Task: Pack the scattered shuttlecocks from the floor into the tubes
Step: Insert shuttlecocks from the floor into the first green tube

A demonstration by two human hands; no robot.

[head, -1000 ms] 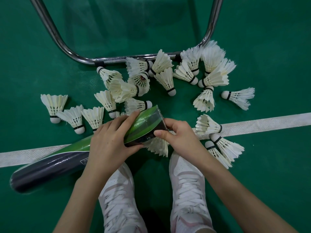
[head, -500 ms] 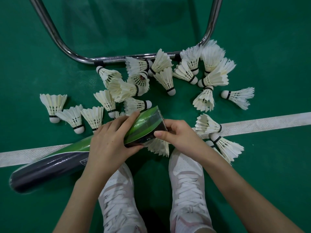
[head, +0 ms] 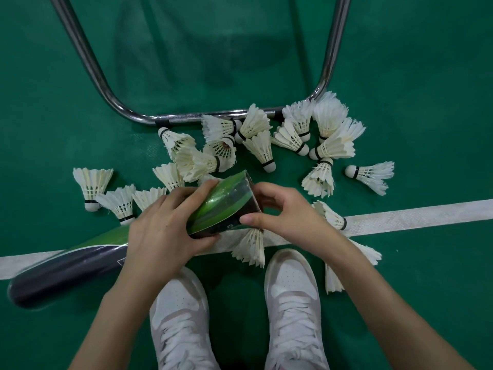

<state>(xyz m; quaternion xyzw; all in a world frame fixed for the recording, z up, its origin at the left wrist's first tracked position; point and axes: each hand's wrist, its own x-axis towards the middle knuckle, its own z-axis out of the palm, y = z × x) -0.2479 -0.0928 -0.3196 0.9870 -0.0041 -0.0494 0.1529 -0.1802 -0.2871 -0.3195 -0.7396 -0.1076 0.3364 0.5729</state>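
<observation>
A long green and dark tube [head: 225, 206] lies slanted across the floor, its open mouth raised toward the upper right. My left hand [head: 165, 231] grips the tube just behind the mouth. At the mouth, my right hand [head: 288, 212] has its thumb on the rim and its fingers curled over the opening; what is inside is hidden. Several white feather shuttlecocks [head: 261, 145] lie scattered on the green floor beyond the tube. One shuttlecock [head: 250, 247] lies right under the mouth, and others [head: 93, 185] lie at the left.
A bent chrome tube frame [head: 186, 118] stands on the floor behind the pile. A white court line [head: 413, 214] runs across under my hands. My two white shoes [head: 181, 316] are below, with more shuttlecocks [head: 333, 281] beside the right one.
The tube's open end has risen slightly and turned more toward me. My right hand's fingers have curled closer over the mouth. The left hand keeps its grip.
</observation>
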